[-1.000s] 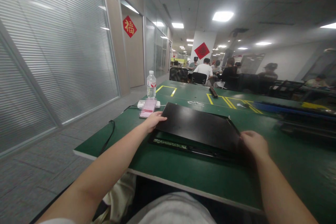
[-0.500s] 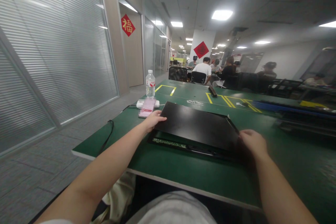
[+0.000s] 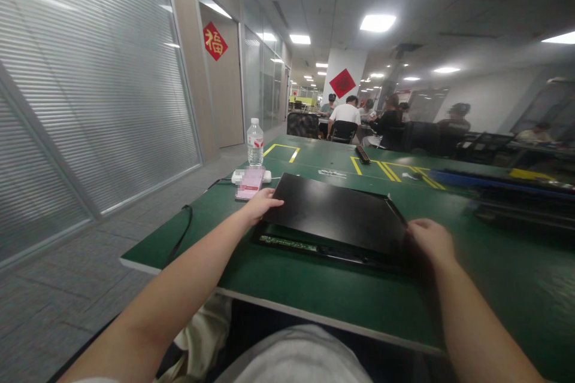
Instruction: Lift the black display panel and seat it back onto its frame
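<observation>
A thin, glossy black screen panel [image 3: 336, 209] is tilted over the green table, its near edge raised. At its left edge is my left hand [image 3: 263, 204], thumb on top and fingers beneath. My right hand [image 3: 429, 239] pinches the right edge near the corner. Below the panel's near side a dark frame [image 3: 350, 256] shows, with a strip of green circuit board [image 3: 287, 243] at its left part. The panel hides the rest of the frame.
A phone [image 3: 250, 184] and a white power adapter [image 3: 268, 176] lie left of the panel, beside a water bottle [image 3: 255, 142]. Stacked dark panels [image 3: 516, 203] sit at right. A black cable [image 3: 183, 230] hangs over the left edge. Several people sit beyond the table.
The view has shifted slightly. Both hands keep their hold on the screen panel, which stays at nearly the same tilt over the frame.
</observation>
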{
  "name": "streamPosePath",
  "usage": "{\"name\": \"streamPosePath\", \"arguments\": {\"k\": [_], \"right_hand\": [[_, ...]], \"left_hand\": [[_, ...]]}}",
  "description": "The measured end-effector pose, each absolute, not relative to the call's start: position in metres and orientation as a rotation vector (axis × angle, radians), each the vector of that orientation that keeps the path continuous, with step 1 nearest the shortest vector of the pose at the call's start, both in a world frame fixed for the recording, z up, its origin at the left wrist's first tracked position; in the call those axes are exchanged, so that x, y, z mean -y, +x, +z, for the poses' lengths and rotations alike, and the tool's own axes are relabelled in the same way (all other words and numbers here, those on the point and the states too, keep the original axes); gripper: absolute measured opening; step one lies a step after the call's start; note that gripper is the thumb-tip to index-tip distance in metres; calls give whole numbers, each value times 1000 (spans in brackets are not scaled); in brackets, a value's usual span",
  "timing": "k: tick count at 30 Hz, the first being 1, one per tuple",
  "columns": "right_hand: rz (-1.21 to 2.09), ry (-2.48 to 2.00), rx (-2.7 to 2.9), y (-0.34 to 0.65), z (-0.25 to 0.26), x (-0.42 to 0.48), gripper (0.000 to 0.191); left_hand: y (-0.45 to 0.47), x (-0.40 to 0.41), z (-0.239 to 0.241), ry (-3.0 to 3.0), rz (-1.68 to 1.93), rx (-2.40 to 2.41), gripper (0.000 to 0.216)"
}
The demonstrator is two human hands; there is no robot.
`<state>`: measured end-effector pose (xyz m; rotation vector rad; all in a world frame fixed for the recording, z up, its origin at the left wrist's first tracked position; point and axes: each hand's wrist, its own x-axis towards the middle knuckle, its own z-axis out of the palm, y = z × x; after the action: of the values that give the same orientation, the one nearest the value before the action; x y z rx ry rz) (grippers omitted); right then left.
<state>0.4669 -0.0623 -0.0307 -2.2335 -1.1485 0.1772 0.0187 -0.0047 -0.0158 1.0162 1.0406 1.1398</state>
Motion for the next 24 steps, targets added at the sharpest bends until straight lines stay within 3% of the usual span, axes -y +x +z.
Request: {"name": "streamPosePath", "arguments": {"k": [24], "right_hand": [[198, -2262, 1152, 462, -27, 65, 27]], "left_hand": [[20, 4, -16, 1050, 1119, -1078, 44]]}}
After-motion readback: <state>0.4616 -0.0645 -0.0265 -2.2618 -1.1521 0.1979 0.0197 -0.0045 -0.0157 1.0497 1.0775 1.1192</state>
